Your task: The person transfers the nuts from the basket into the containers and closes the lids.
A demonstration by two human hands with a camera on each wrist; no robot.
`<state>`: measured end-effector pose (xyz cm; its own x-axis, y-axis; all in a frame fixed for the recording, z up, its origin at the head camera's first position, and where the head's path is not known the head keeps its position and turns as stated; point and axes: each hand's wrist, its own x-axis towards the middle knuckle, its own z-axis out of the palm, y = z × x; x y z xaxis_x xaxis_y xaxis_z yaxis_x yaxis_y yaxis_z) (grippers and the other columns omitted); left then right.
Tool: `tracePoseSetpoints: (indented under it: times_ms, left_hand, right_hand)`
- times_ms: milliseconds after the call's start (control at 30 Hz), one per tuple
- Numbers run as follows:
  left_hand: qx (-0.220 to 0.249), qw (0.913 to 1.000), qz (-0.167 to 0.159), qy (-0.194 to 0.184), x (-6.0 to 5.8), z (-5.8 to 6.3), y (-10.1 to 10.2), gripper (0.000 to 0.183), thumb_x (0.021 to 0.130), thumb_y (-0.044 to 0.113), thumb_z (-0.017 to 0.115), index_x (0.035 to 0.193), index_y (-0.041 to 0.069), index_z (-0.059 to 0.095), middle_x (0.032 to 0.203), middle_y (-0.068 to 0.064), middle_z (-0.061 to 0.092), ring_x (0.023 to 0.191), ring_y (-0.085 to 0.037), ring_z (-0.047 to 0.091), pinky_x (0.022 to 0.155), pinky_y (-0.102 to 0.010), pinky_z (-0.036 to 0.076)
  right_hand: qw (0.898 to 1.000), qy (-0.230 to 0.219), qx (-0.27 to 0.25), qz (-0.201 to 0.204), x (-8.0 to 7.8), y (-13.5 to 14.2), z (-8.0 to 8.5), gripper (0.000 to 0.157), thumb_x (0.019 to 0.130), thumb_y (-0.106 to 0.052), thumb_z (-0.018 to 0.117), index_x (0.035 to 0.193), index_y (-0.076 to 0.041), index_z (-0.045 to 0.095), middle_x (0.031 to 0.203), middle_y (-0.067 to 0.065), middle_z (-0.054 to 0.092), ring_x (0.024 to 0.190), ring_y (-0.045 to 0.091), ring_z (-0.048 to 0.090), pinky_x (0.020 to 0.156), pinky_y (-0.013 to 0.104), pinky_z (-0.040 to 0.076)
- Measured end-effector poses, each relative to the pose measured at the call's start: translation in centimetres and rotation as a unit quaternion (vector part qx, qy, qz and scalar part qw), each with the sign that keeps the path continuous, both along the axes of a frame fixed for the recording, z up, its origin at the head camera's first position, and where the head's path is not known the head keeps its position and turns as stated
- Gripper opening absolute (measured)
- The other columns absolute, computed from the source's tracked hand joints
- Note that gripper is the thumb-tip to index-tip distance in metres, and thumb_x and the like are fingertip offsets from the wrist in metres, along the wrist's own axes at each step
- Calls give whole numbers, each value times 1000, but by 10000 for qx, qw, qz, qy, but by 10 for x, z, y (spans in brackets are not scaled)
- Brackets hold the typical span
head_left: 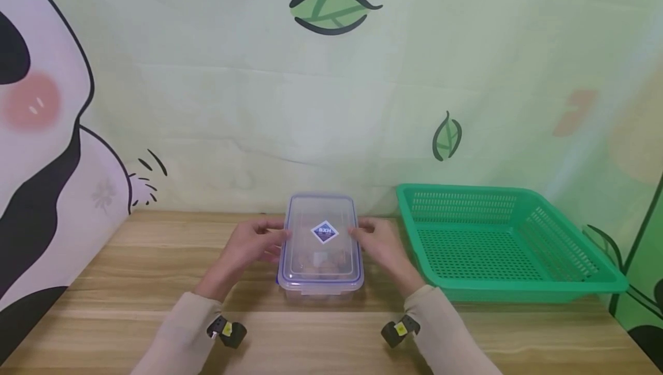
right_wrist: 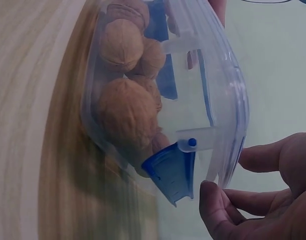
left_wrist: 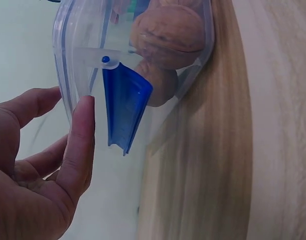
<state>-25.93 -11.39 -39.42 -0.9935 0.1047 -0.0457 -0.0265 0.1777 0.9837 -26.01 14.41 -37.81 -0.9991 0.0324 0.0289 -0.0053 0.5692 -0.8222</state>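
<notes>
A clear plastic food container (head_left: 321, 260) with a see-through lid (head_left: 305, 208) stands on the wooden table in the head view. Several walnuts (right_wrist: 127, 110) lie inside it. On its sides, blue locking clips (left_wrist: 123, 107) hang swung out from the lid's edge. My left hand (head_left: 259, 241) pinches the lid's left edge between thumb and fingers. At the opposite edge my right hand (head_left: 378, 243) does the same, thumb on the top. The right wrist view shows a blue clip (right_wrist: 173, 167) hanging loose beside the right fingertips (right_wrist: 210, 192).
To the right stands a green perforated plastic basket (head_left: 513, 293). The wooden table (head_left: 103, 329) reaches back to a printed cloth backdrop (head_left: 217, 104) with leaves and a panda, right behind the container.
</notes>
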Motion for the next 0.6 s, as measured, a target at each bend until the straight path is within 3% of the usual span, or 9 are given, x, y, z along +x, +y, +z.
tracePoseSetpoints:
  times_ms: [600]
  left_hand:
    - [-27,9998,115,-171,-3,-8,1,39,86,21,75,116,-3,66,101,-17,69,76,-26,69,66,-38,61]
  right_hand:
    - [9996,-270,-78,-69,-1,0,-6,37,93,-26,65,120,0,66,111,15,68,98,25,64,85,39,56]
